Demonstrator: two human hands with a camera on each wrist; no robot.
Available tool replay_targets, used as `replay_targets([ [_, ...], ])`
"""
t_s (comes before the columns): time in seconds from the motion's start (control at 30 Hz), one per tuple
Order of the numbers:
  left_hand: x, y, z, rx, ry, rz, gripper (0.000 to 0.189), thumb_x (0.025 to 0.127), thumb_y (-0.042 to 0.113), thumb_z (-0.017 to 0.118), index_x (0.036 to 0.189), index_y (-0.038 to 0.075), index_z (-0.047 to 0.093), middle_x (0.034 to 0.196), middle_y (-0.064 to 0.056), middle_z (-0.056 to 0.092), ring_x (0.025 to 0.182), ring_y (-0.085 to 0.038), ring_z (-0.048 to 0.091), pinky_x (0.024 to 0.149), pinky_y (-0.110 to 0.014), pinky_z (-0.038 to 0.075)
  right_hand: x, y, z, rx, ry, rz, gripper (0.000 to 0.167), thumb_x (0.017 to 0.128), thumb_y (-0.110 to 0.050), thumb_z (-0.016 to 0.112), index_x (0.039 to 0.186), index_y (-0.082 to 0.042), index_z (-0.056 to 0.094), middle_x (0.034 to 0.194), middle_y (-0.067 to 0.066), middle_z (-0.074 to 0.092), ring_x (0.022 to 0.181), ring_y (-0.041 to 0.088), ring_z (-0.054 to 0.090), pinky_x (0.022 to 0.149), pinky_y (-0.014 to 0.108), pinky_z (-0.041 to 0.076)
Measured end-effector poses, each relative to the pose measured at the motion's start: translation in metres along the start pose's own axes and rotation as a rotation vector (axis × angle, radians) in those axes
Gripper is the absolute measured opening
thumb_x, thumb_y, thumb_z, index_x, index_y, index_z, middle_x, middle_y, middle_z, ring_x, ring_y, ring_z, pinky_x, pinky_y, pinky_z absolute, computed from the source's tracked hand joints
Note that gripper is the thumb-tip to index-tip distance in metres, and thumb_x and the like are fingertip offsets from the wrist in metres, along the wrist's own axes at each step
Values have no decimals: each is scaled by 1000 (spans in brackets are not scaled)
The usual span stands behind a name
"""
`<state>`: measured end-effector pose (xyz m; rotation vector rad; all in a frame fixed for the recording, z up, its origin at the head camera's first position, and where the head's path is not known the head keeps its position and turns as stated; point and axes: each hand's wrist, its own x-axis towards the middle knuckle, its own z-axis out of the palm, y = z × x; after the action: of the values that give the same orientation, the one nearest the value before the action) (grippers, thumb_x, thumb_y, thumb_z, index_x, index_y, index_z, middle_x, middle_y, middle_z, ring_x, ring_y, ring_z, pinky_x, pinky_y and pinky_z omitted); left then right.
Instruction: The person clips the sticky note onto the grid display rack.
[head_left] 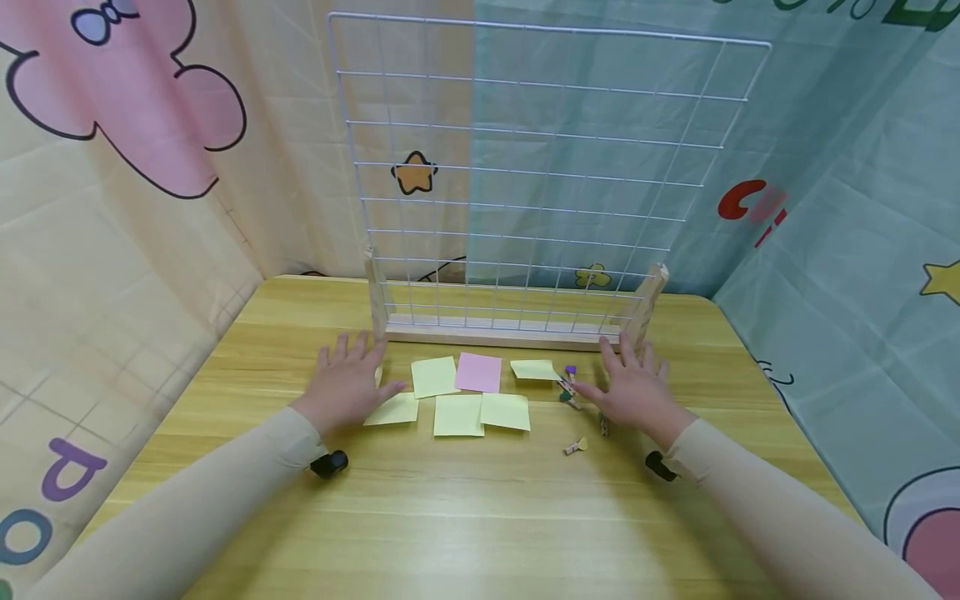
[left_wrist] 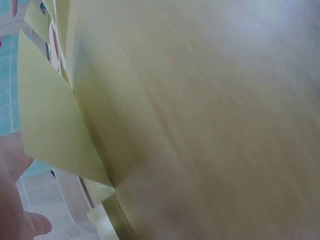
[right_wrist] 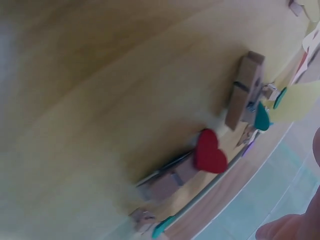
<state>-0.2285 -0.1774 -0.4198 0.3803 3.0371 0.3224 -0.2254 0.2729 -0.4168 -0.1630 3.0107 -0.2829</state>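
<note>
My left hand (head_left: pixel 341 392), fingers spread, is palm down at the left end of a group of sticky notes. Its thumb overlaps a yellow sticky note (head_left: pixel 392 410); in the left wrist view that yellow note (left_wrist: pixel 60 115) stands up off the table at one edge. A pink sticky note (head_left: pixel 478 372) lies among several yellow ones. On the other side, my right hand (head_left: pixel 637 396) has its fingers spread too and holds nothing. Small wooden clothespins (head_left: pixel 576 446) lie near it. The right wrist view shows one clothespin with a red heart (right_wrist: pixel 210 151) and another with a teal heart (right_wrist: pixel 261 117).
A white wire grid (head_left: pixel 540 175) stands upright behind the notes on a wooden base (head_left: pixel 495 335), with side posts (head_left: pixel 649 300) near both hands' fingertips. Printed curtains (head_left: pixel 840 275) surround the wooden table (head_left: pixel 480 517).
</note>
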Motion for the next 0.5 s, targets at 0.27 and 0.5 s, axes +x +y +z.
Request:
replay_targets([
  [0.27,-4,-22,0,-21,-49,-34,87,103,65,51,167,11,28,171,-34,15,155,-63,6,120,-82,4,-3,16,1,29,-20,27,98,103,-65,51,170,-10,5,172,31,-8,151,70,-6,115,86,3],
  [0.5,-9,-41,2,-1,-76,-56,89,104,66,48,166,6,28,170,-34,15,155,-64,7,119,-83,5,-15,20,-2,13,-23,22,97,103,-62,55,169,-7,9,172,33,-3,150,72,0,115,86,9],
])
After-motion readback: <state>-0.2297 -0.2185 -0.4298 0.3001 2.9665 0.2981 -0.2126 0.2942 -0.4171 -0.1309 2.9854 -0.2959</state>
